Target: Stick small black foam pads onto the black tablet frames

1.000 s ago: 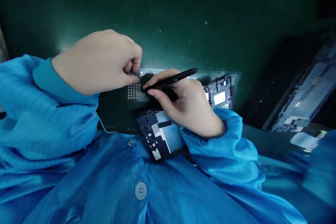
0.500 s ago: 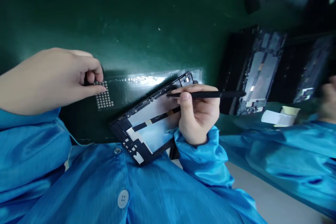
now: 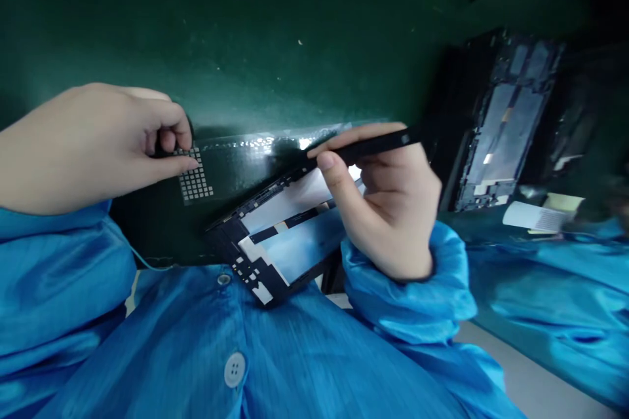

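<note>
My left hand (image 3: 108, 144) is closed, thumb and curled fingers pinching the top corner of a small sheet of grey square pads (image 3: 196, 184). The sheet lies at the left end of a clear plastic film. A slim black pointed tool (image 3: 381, 145) is gripped in my right hand (image 3: 388, 203), between thumb and fingers; its tip is hidden by them. Below that hand an opened tablet or phone frame (image 3: 289, 252), black with silvery panels and a dark ribbon strip, rests tilted against the table edge. My right hand covers its upper right end.
More such black device frames (image 3: 506, 124) stand on the green table (image 3: 255, 26) at the right. Near them lie a white paper label (image 3: 531, 217) and a yellowish slip (image 3: 565, 203). A co-worker's blue sleeve (image 3: 555, 301) reaches in from the right edge.
My right hand has moved to the right and turned, taking the black tool's tip off the device's panel. My left hand stays at the pad sheet. The view has shifted slightly.
</note>
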`<action>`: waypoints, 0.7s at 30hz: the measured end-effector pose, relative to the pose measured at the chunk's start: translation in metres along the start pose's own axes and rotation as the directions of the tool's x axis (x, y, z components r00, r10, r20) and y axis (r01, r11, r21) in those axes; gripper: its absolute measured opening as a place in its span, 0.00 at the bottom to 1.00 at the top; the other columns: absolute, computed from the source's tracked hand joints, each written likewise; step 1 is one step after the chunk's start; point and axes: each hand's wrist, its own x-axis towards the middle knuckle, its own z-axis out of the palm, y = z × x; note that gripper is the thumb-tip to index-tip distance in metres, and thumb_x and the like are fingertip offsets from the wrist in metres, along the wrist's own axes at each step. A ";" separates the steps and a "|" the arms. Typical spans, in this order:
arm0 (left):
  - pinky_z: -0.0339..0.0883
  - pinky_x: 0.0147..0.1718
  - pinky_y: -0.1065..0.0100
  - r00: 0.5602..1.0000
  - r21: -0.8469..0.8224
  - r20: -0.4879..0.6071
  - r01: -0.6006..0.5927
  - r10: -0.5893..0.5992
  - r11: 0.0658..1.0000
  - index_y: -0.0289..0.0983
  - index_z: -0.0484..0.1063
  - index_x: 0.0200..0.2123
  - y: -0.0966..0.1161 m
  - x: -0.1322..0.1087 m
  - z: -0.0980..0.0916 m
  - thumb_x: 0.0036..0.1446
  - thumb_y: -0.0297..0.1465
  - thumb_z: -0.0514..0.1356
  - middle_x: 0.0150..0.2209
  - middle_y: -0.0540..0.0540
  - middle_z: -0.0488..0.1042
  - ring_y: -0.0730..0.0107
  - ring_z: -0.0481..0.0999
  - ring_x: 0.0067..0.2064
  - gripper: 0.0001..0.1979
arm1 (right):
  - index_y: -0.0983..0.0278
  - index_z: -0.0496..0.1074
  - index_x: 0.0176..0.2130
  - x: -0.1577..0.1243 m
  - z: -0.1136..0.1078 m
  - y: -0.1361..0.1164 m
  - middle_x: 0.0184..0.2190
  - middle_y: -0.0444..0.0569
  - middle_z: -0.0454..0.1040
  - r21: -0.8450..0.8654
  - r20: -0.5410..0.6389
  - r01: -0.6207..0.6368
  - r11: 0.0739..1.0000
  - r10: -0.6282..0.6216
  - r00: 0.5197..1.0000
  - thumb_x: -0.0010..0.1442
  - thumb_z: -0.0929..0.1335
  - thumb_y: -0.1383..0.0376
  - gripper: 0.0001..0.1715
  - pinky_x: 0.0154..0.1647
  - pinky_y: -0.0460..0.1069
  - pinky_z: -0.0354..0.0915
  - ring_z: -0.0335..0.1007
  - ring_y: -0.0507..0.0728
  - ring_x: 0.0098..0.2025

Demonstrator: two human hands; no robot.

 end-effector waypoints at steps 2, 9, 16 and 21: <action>0.58 0.38 0.65 1.000 0.029 0.002 -0.008 0.007 1.000 0.41 0.81 0.43 0.016 0.001 -0.008 0.65 0.48 0.67 0.37 0.53 0.78 0.68 0.74 0.35 0.17 | 0.56 0.79 0.54 0.015 0.009 -0.013 0.48 0.50 0.86 0.087 0.140 0.031 0.996 -0.043 0.989 0.79 0.74 0.61 0.06 0.53 0.57 0.85 0.86 0.60 0.49; 0.69 0.44 0.60 0.996 -0.009 0.031 0.082 -0.082 0.997 0.42 0.79 0.36 0.044 0.005 -0.018 0.60 0.41 0.63 0.38 0.49 0.80 0.60 0.81 0.41 0.09 | 0.61 0.80 0.54 0.036 0.061 -0.005 0.48 0.51 0.88 0.181 0.489 0.061 0.982 -0.144 0.861 0.78 0.73 0.64 0.07 0.52 0.56 0.83 0.87 0.61 0.47; 0.76 0.53 0.52 0.996 -0.060 0.022 0.093 -0.092 0.994 0.43 0.78 0.34 0.043 0.004 -0.018 0.55 0.41 0.63 0.39 0.47 0.82 0.52 0.84 0.45 0.09 | 0.59 0.81 0.52 0.033 0.061 -0.002 0.48 0.50 0.89 0.172 0.479 0.032 0.985 -0.112 0.870 0.76 0.74 0.62 0.06 0.52 0.57 0.85 0.88 0.63 0.50; 0.74 0.50 0.52 0.996 -0.036 0.034 0.088 -0.087 0.995 0.43 0.76 0.35 0.045 0.005 -0.019 0.59 0.41 0.63 0.40 0.46 0.82 0.54 0.82 0.43 0.08 | 0.58 0.81 0.50 0.038 0.055 -0.004 0.45 0.48 0.89 0.254 0.481 -0.041 0.966 -0.089 0.872 0.76 0.75 0.61 0.05 0.49 0.56 0.85 0.87 0.61 0.45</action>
